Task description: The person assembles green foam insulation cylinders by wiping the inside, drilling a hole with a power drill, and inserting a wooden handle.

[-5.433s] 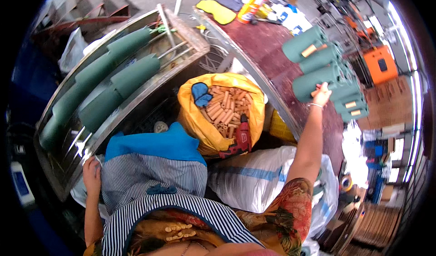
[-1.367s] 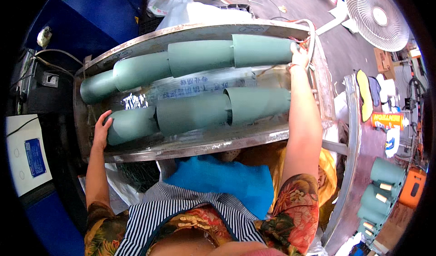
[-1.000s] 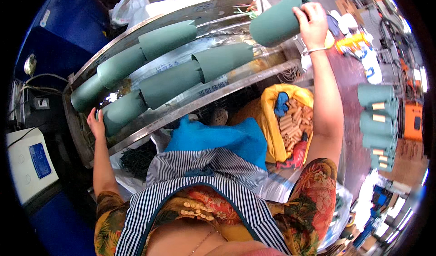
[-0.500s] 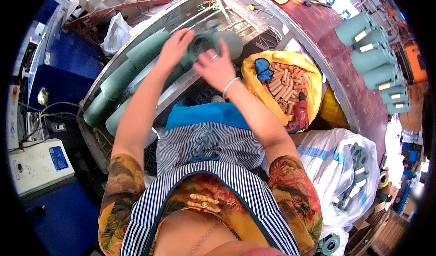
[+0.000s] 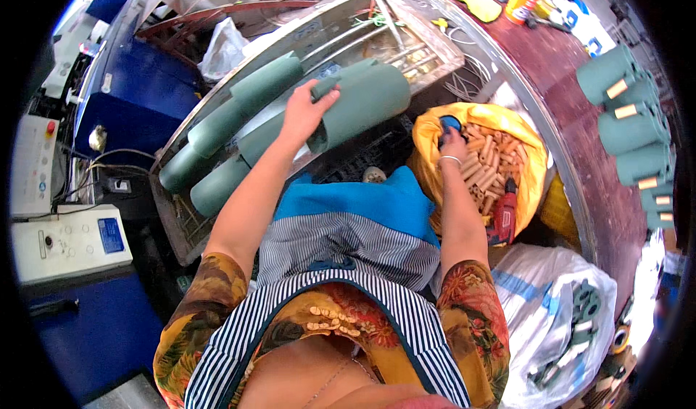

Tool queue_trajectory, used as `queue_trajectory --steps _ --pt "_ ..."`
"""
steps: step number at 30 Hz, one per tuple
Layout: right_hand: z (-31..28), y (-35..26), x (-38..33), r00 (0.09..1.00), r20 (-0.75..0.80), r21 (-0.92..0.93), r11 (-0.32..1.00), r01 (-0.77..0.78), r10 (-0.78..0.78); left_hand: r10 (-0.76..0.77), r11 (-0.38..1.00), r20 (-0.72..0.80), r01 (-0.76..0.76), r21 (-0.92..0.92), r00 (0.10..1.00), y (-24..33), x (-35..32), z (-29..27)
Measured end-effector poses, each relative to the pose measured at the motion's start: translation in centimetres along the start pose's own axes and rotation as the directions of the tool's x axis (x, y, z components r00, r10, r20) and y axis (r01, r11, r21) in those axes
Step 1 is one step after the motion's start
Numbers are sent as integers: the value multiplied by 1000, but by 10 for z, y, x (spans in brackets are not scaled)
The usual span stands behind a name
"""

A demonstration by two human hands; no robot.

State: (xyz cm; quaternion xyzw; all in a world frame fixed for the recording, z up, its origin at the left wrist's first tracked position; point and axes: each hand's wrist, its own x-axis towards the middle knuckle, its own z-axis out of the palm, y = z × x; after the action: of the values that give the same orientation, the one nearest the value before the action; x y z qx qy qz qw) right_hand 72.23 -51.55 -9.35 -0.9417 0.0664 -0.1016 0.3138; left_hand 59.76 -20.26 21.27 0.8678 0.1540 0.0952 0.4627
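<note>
My left hand (image 5: pixel 304 110) is closed on the end edge of a large green cylinder (image 5: pixel 366 98), its thumb and fingers round a small raised green piece there. The cylinder lies tilted on other green cylinders (image 5: pixel 217 127) in a long worn trough (image 5: pixel 435 64). My right hand (image 5: pixel 453 146) reaches into a yellow sack (image 5: pixel 535 139), fingers closed round a crumpled blue thing (image 5: pixel 449 123), perhaps a cloth. Beneath it in the sack are many short tan tubes (image 5: pixel 475 173). A red power drill (image 5: pixel 504 217) rests at the sack's near side.
Several green rolls (image 5: pixel 631 130) with tan labels stand along the dark red table (image 5: pixel 558 104) at right. A white woven sack (image 5: pixel 536 278) with green ring-shaped parts (image 5: pixel 586 300) is near right. Left are blue machinery (image 5: pixel 141 61) and a white control box (image 5: pixel 69 242).
My right hand has left the green cylinder and moved right, into the yellow sack onto the blue thing. The cylinder has swung round to lie lengthwise, my left hand still at its end.
</note>
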Motion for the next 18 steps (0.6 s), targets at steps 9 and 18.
queue_trajectory --steps 9,18 --pt "-63 -96 -2 993 -109 112 993 48 -35 526 809 -108 -458 368 843 -8 -33 -16" --pt "-9 7 23 991 123 754 644 -128 52 567 788 -138 -487 377 812 13 -61 -32"
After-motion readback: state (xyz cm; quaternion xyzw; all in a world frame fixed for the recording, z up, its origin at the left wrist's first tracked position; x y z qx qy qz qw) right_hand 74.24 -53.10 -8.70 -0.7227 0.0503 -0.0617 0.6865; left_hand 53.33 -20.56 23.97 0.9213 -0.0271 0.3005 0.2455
